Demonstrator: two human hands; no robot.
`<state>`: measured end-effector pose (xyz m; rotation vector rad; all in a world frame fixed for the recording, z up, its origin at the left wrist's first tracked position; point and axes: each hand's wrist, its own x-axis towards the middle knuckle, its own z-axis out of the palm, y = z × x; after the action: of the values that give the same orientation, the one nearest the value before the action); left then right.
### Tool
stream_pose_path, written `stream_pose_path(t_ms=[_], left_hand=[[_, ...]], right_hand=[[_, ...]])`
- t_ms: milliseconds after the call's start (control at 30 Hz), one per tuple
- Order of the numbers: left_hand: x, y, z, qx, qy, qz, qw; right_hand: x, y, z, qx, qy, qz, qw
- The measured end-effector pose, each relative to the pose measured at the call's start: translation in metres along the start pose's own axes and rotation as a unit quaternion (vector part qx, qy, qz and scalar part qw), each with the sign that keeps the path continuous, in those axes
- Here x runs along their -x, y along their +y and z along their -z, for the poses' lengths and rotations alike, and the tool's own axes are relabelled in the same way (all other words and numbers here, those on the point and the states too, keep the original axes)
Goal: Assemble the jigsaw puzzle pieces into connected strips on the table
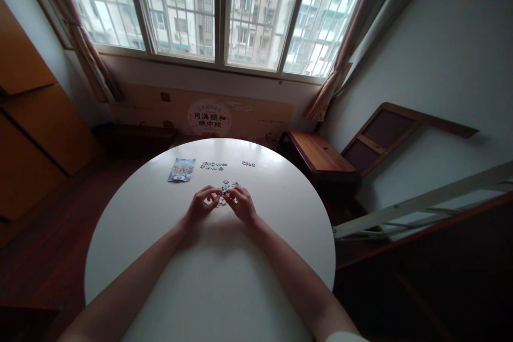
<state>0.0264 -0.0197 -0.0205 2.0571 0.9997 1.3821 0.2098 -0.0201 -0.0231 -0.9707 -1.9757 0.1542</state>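
Observation:
My left hand (pixel 201 203) and my right hand (pixel 241 203) meet near the middle of the white table, thumbs and fingertips pinched together. Between the fingertips are small jigsaw puzzle pieces (pixel 224 188), and both hands grip at these. Which piece belongs to which hand is too small to make out. More loose pieces (pixel 222 203) lie just below and behind the fingers, partly hidden by them. Farther back, several pieces lie in two rows (pixel 213 166), with a shorter row (pixel 248 164) to their right. A colourful picture sheet or packet (pixel 181 170) lies flat at the left.
The round white table (pixel 132 235) fills the middle of the view. Beyond its right edge stands a low wooden bench (pixel 320 152), with a folded wooden frame (pixel 385 128) against the wall. A printed cardboard panel (pixel 248 112) stands under the barred window (pixel 180 5).

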Motion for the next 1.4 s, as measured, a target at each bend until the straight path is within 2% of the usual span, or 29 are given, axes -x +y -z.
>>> stream_pose_path(t_ms=[233, 700, 1400], left_hand=[[0.0003, -0.0053, -0.0019, -0.006, 0.002, 0.011, 1.000], [0.0001, -0.0077, -0.0010, -0.014, 0.010, 0.001, 1.000], [0.0004, -0.0061, -0.0008, -0.040, -0.004, 0.023, 0.999]], right_hand=[[0.0003, 0.0028, -0.0006, -0.072, 0.014, -0.046, 0.996], [0.0015, 0.0048, -0.0027, -0.121, 0.016, -0.069, 0.990], [0.0036, 0.0101, -0.0076, -0.112, 0.011, -0.084, 0.990]])
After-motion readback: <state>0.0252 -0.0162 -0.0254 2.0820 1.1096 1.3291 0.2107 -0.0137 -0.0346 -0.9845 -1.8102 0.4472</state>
